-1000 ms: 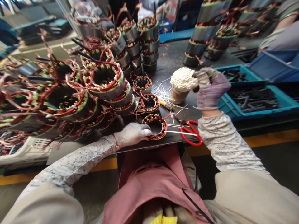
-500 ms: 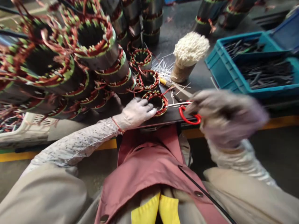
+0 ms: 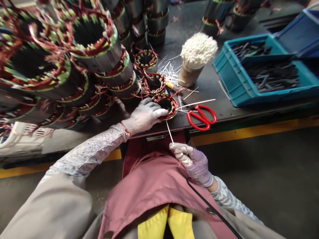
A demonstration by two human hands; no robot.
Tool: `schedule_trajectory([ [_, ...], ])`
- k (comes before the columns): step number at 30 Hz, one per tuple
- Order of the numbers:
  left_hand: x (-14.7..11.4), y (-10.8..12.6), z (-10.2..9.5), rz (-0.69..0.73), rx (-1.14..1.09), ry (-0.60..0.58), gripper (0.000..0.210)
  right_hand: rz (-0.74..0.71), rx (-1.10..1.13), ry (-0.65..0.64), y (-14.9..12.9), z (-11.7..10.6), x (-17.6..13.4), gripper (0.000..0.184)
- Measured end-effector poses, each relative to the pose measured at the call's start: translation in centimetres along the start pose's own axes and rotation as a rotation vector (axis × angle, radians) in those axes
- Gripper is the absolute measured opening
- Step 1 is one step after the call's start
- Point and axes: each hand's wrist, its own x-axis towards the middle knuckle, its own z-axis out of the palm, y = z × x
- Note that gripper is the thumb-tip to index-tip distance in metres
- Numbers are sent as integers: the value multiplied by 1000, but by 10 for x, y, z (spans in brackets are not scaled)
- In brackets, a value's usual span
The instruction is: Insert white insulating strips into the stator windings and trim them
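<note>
My left hand, in a whitish glove, grips the left side of a small motor stator with red windings at the table's front edge. Its thumb lies over the rim. My right hand, in a glove with purple staining, is closed below the table edge, in front of the apron. It pinches a thin white cable tie that stretches up to the front of the stator. Two other white strips stick out from the stator's right side. Red-handled scissors lie just right of it.
Stacked larger stators crowd the left. Two small stators stand behind the held one. A cup holds a bundle of white ties, with loose ones beside it. Blue bins of dark pieces sit on the right.
My right hand has moved left and down from above the scissors to below the table edge, where a white tie now runs taut to it. My left hand has stayed on the stator.
</note>
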Motion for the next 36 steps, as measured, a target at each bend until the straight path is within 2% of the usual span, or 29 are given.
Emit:
schedule_trajectory([
  [3, 2, 2, -2, -27, -38, -15, 36, 61, 5, 63, 2, 7, 13, 20],
  [7, 2, 4, -1, -140, -146, -3, 51, 21, 2, 151, 12, 27, 46, 12],
  [11, -4, 7, 8, -239, -431, 158, 51, -186, -65, 274, 28, 43, 75, 8],
  [14, -8, 8, 16, -221, -591, 304, 36, -276, -182, 312, 28, 42, 76, 9],
  [17, -8, 6, 21, -86, -537, 413, 12, -281, -288, 283, 15, 35, 70, 9],
  [18, -7, 5, 22, -50, -502, 432, 10, -281, -318, 263, 10, 34, 70, 9],
  [23, -4, 3, 24, -3, -403, 447, 17, -311, -448, 202, 3, 34, 88, 5],
  [26, -5, 3, 24, 4, -368, 425, 18, -279, -475, 191, 6, 35, 96, 11],
  [30, -6, 2, 25, 9, -365, 430, 18, -221, -457, 147, 1, 33, 93, 10],
  [34, -6, -1, 28, 66, -323, 466, 18, -191, -541, 171, 8, 34, 96, 23],
  [36, -5, -2, 28, 80, -309, 472, 18, -237, -614, 176, 16, 35, 102, 27],
])
